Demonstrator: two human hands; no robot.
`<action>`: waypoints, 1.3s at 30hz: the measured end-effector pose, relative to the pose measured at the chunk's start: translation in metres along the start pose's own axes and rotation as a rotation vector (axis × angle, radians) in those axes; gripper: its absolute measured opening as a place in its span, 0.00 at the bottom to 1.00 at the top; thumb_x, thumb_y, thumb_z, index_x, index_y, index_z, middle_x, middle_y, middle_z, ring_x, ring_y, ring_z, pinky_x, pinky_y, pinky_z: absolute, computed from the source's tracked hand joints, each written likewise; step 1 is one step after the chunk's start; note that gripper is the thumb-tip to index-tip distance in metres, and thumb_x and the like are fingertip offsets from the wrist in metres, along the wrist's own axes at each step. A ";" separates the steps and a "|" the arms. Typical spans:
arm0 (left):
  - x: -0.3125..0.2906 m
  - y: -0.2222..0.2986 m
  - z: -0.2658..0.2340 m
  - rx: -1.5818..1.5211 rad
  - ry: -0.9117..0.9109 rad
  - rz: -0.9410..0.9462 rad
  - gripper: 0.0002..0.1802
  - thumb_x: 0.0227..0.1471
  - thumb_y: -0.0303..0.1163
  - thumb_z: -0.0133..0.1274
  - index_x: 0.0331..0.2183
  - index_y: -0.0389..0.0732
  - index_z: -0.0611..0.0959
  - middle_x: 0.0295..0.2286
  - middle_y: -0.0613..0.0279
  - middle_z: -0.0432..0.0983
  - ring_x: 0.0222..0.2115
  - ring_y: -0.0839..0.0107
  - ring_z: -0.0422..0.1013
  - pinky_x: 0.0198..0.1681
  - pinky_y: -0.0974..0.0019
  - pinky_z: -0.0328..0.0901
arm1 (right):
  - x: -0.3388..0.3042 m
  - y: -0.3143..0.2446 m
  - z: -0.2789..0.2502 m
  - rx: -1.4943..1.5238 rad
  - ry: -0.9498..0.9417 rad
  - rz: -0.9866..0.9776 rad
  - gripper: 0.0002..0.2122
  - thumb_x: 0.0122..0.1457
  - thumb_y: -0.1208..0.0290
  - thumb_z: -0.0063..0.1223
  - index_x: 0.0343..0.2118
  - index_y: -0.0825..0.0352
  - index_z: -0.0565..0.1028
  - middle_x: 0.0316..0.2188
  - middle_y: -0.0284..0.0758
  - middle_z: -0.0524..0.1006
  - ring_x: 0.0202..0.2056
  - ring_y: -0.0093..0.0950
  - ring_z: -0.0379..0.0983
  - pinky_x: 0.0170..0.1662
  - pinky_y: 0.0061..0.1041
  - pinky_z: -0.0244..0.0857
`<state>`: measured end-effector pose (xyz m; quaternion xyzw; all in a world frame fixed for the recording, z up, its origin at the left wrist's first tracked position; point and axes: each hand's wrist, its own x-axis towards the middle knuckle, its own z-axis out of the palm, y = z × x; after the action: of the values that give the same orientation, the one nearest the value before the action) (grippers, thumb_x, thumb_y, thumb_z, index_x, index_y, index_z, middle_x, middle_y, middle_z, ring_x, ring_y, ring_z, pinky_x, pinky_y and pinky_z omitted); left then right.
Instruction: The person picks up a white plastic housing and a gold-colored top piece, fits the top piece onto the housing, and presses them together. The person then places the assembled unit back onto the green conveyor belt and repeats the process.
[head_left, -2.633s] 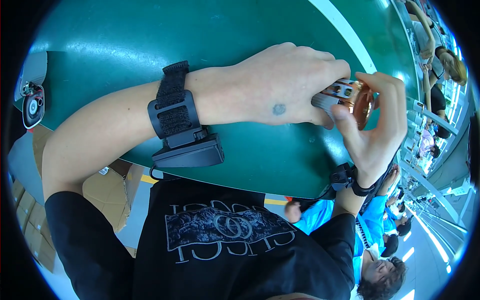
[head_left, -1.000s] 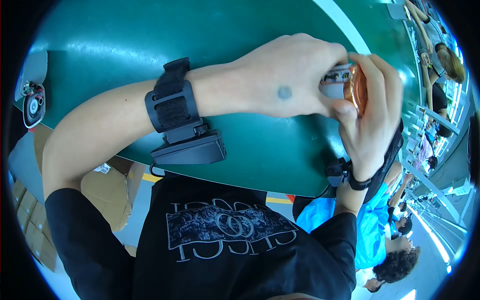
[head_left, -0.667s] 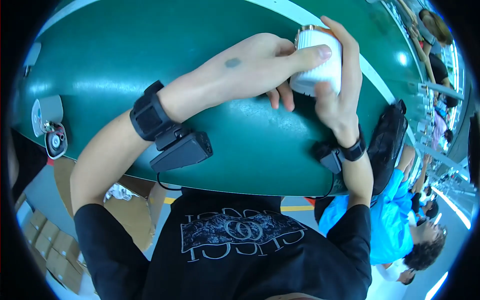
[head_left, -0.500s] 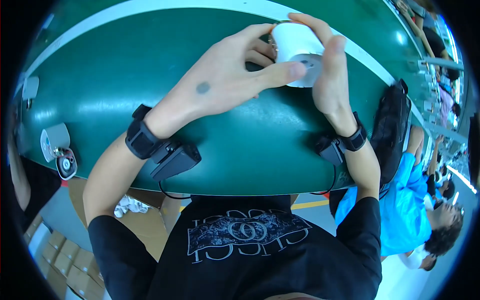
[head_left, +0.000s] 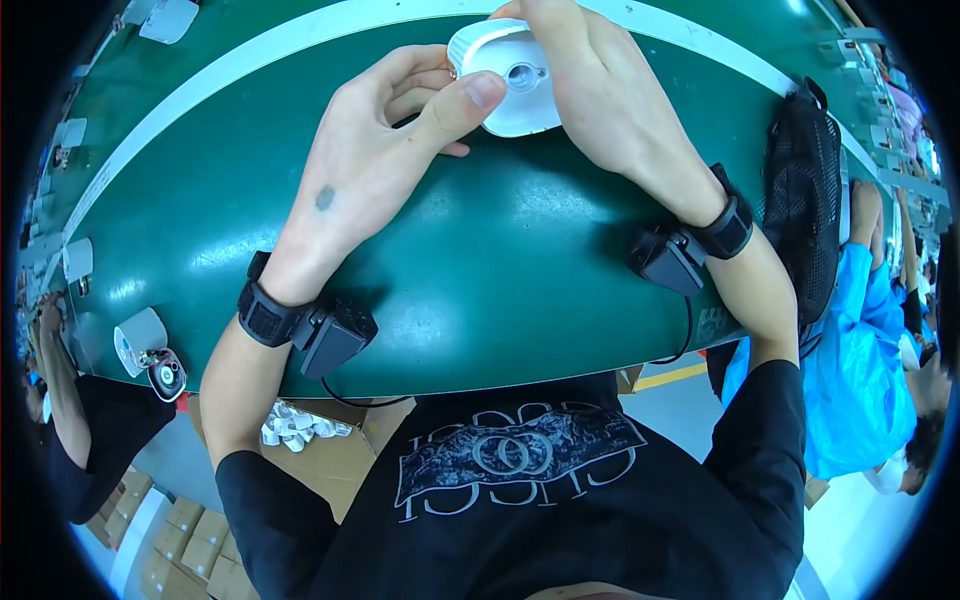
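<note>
White housing (head_left: 532, 108) between hands (head_left: 375, 150) turned: round opening (head_left: 521, 78) shows, earlier ribbed side.

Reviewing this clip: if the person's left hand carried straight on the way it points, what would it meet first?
The white housing: the thumb of the left hand already appears to rest on its rim. Past that comes the right hand, though depth is hard to judge.

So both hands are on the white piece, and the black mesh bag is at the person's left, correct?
Not quite: the black mesh bag is at the person's right, as the head view shows. The left hand and right hand are on the white piece.
</note>
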<state>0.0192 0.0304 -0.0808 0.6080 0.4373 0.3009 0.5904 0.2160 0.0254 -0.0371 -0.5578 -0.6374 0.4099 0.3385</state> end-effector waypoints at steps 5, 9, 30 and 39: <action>-0.002 0.008 0.008 -0.006 -0.002 -0.010 0.42 0.57 0.56 0.62 0.53 0.25 0.75 0.40 0.49 0.81 0.40 0.67 0.79 0.43 0.67 0.75 | 0.000 0.006 -0.010 -0.022 -0.037 -0.077 0.30 0.74 0.50 0.28 0.35 0.77 0.73 0.32 0.56 0.76 0.36 0.53 0.72 0.44 0.41 0.64; -0.001 0.013 0.009 -0.020 0.000 -0.007 0.40 0.58 0.55 0.62 0.51 0.25 0.76 0.39 0.51 0.80 0.38 0.69 0.79 0.41 0.67 0.74 | 0.001 0.004 -0.013 -0.007 -0.030 -0.084 0.30 0.74 0.50 0.28 0.34 0.77 0.72 0.32 0.57 0.76 0.37 0.55 0.72 0.44 0.43 0.64; -0.113 0.097 -0.041 0.393 0.156 0.065 0.35 0.58 0.37 0.64 0.61 0.34 0.71 0.50 0.50 0.77 0.39 0.69 0.77 0.40 0.68 0.71 | -0.018 -0.032 0.002 -0.315 0.348 -0.291 0.22 0.73 0.54 0.36 0.50 0.69 0.76 0.41 0.45 0.79 0.42 0.40 0.76 0.47 0.35 0.68; -0.348 0.066 -0.235 0.957 1.214 -0.162 0.34 0.59 0.45 0.62 0.61 0.38 0.73 0.52 0.47 0.77 0.49 0.60 0.75 0.50 0.58 0.70 | 0.015 0.054 -0.072 -0.967 0.729 -0.412 0.27 0.65 0.56 0.60 0.58 0.72 0.70 0.55 0.52 0.71 0.58 0.43 0.66 0.58 0.38 0.63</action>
<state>-0.3287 -0.1664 0.0653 0.4917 0.8094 0.3156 -0.0589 0.3011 0.0526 -0.0545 -0.6171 -0.6884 -0.2134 0.3157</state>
